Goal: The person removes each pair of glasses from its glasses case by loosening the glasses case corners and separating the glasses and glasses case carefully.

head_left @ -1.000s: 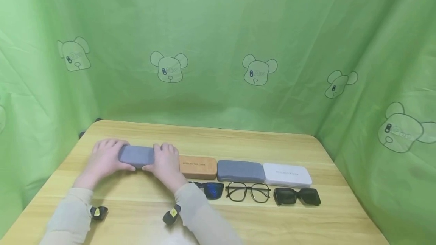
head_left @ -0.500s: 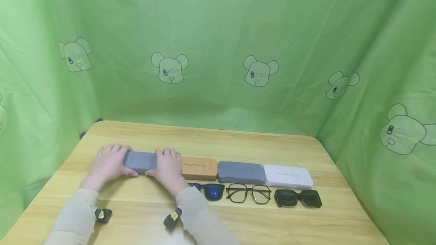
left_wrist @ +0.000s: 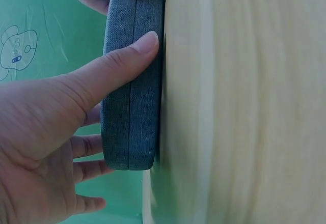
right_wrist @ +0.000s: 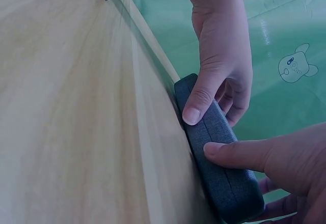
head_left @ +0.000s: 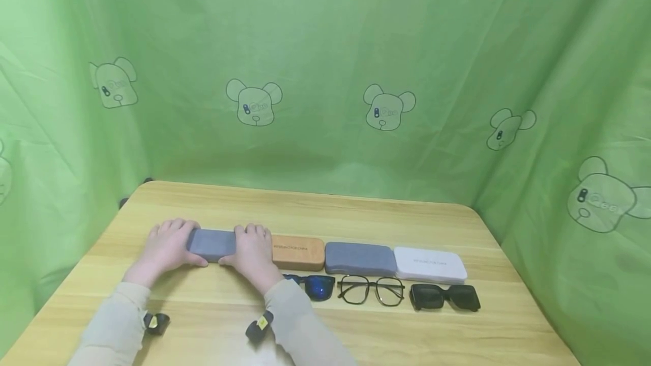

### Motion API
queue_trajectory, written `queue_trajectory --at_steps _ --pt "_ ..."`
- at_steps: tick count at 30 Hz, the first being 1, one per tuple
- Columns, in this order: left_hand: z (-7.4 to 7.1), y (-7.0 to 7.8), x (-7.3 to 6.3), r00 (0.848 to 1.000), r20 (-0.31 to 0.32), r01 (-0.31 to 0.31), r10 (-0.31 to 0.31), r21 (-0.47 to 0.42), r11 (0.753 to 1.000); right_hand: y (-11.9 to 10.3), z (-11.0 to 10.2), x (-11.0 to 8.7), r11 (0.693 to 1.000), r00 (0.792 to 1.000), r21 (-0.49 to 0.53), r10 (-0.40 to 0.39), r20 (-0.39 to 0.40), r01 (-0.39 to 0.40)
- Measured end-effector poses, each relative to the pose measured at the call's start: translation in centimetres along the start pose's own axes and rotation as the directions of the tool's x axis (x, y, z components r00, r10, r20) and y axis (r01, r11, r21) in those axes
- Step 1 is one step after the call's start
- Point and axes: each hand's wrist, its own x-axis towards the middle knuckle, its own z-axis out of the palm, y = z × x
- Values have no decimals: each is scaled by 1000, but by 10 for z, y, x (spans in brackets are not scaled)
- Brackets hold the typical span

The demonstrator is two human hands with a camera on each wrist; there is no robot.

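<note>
A blue-grey fabric glasses case (head_left: pixel 211 245) lies at the left end of a row of cases, its lid closed along the seam seen in both wrist views. My left hand (head_left: pixel 169 248) grips its left end, thumb on the near side and fingers behind. At the right end my right hand (head_left: pixel 254 254) holds it the same way, next to a brown glasses case (head_left: pixel 300 253). The left wrist view has the held case (left_wrist: pixel 131 132) down against the tabletop. Both thumbs press the front of the case (right_wrist: pixel 211 132) in the right wrist view.
Further right in the row lie another blue-grey case (head_left: pixel 360 258) and a white case (head_left: pixel 430 264). In front are blue-lensed sunglasses (head_left: pixel 320 287), partly behind my right arm, black-framed glasses (head_left: pixel 372 283) and black sunglasses (head_left: pixel 464 297). Green curtains (head_left: pixel 325 44) surround the wooden table (head_left: pixel 213 321).
Both hands have brought the blue-grey case slightly right and nearer, in line with the other cases. Most of that shift came in the first half second. The other cases and glasses stay put.
</note>
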Motion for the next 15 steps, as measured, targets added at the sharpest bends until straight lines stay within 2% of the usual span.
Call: queue_trajectory --at_steps 9,15 --pt "0 0 -1 999 41 -11 13 -39 999 3 -5 -1 1000 999 -28 1 33 0" --pt "-2 2 -1 998 62 -23 26 -54 998 5 -11 -2 1000 998 -13 6 55 -6"
